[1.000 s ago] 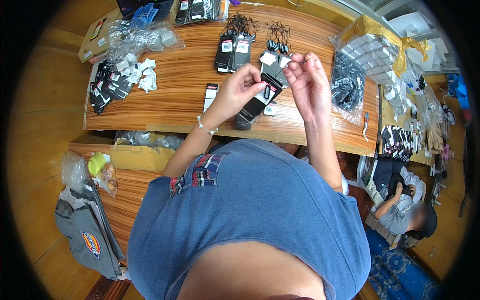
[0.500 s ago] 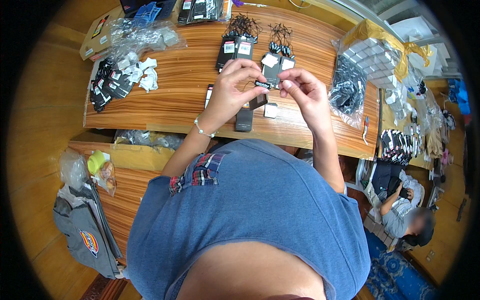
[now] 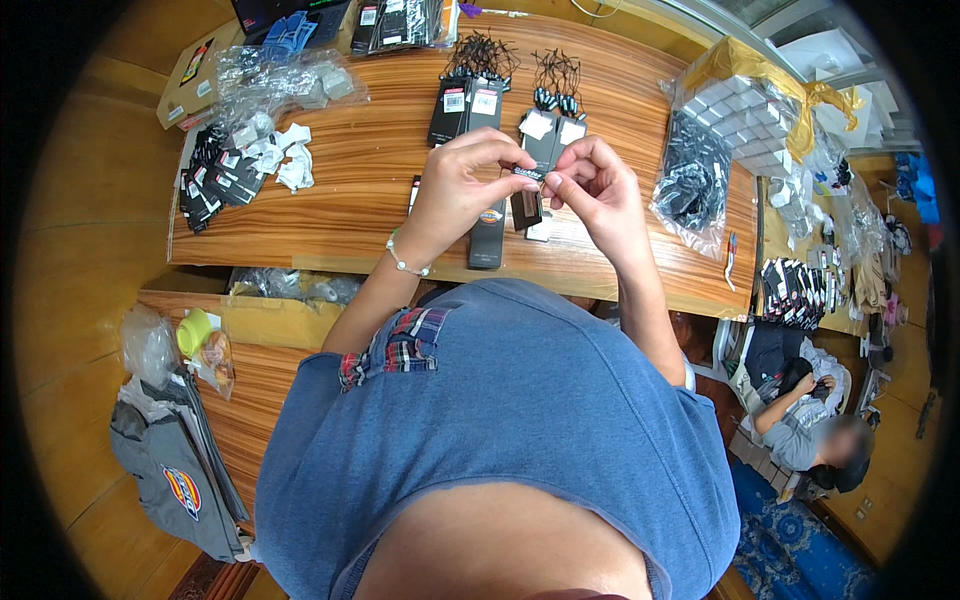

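My left hand point(image 3: 465, 182) pinches a small black plastic tag piece point(image 3: 527, 172) between thumb and fingertips. My right hand point(image 3: 603, 197) meets it from the right, thumb and fingers pinched at the piece's end, probably on its thin cord, which is too fine to make out. A small dark card point(image 3: 526, 210) hangs beneath the piece. Under my hands, a black hang tag point(image 3: 487, 246) with a colourful emblem lies on the table, beside a white label point(image 3: 540, 229). Just beyond are black hang tags with white stickers point(image 3: 537, 124) and black corded pieces point(image 3: 557, 90).
Farther left lie stickered black tags point(image 3: 453, 103) with tangled cords. Loose tags point(image 3: 225, 178) and crumpled white paper point(image 3: 295, 160) sit at the left. On the right are a bag of black cords point(image 3: 692, 180), a wrapped block of boxes point(image 3: 735, 115) and red-handled snips point(image 3: 731, 262). Another person point(image 3: 795, 430) sits right.
My right fingers have moved left and now meet the piece held in my left hand. The dark card hangs straighter, and more of the black hang tag below shows.
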